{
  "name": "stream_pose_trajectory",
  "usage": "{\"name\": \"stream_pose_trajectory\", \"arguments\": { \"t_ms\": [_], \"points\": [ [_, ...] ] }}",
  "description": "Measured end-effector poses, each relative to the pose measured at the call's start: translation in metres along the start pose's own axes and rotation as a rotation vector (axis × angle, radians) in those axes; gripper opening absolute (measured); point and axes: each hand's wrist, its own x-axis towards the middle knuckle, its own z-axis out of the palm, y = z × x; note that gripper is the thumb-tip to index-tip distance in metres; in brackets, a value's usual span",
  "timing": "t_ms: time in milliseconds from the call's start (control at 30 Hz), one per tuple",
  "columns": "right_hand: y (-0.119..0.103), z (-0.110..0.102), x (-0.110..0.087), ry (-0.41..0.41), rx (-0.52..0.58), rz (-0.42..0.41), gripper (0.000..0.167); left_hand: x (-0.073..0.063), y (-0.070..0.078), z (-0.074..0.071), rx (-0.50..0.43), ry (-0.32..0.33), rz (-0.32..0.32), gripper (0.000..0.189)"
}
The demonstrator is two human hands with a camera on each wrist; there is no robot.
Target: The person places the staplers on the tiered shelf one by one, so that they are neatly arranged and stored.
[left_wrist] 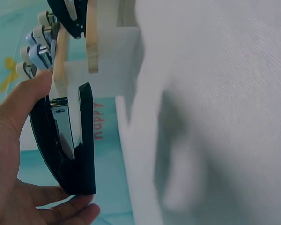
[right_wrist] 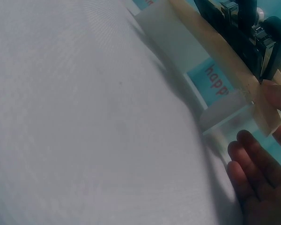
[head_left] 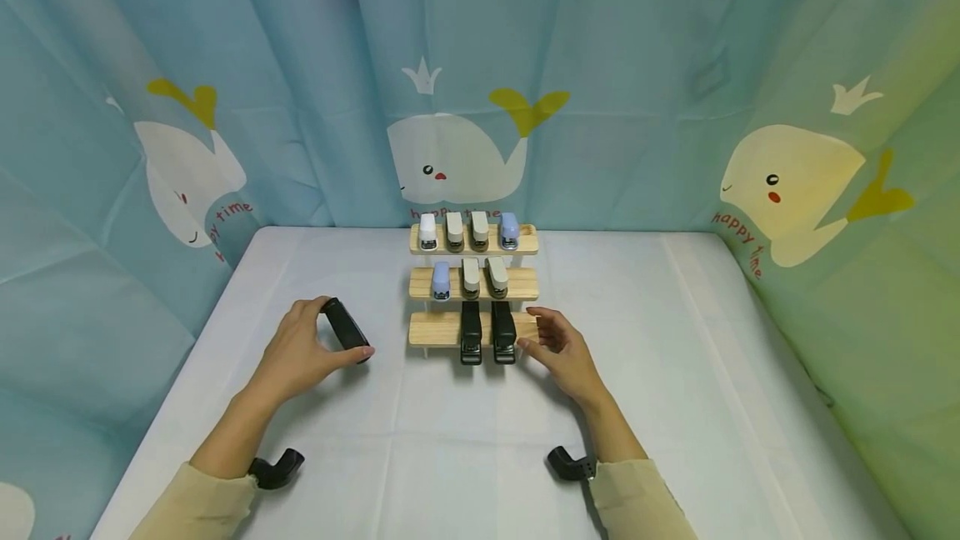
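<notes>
My left hand (head_left: 300,348) holds a black stapler (head_left: 345,330) above the table, left of a tiered wooden rack. In the left wrist view the thumb is at one end of the stapler (left_wrist: 86,150) and the fingertips are at the other, its jaws apart. At the right end of the rack's bottom shelf (head_left: 435,329), my right hand (head_left: 566,357) grips the board with thumb and forefinger, the other fingers loosely bent below it. Close to that thumb stands a black stapler (head_left: 503,332), with another black stapler (head_left: 471,333) to its left.
On the middle shelf (head_left: 525,283) sit a blue mini stapler (head_left: 441,280) and two beige ones. The top shelf (head_left: 528,240) holds a white mini stapler (head_left: 427,232), two beige ones and a blue one. A whale-print curtain (head_left: 630,148) surrounds the white table (head_left: 675,373).
</notes>
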Motion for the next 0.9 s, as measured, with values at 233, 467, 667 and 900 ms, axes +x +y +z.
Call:
{"name": "stream_pose_trajectory", "arguments": {
  "t_ms": [233,467,667,900],
  "points": [
    [0.0,0.0,0.0,-0.001,-0.002,-0.002,0.056,0.002,0.006,0.001,-0.005,0.001,0.016,0.115],
    [0.0,0.0,0.0,-0.002,-0.004,-0.001,0.056,0.003,0.017,0.004,-0.007,-0.007,0.021,0.117],
    [0.001,0.0,0.001,0.0,-0.003,-0.009,0.056,0.005,0.025,0.005,-0.017,-0.016,0.032,0.114],
    [0.002,0.0,0.001,-0.002,-0.002,-0.016,0.056,0.005,0.032,0.006,-0.02,-0.03,0.036,0.114]
  ]
}}
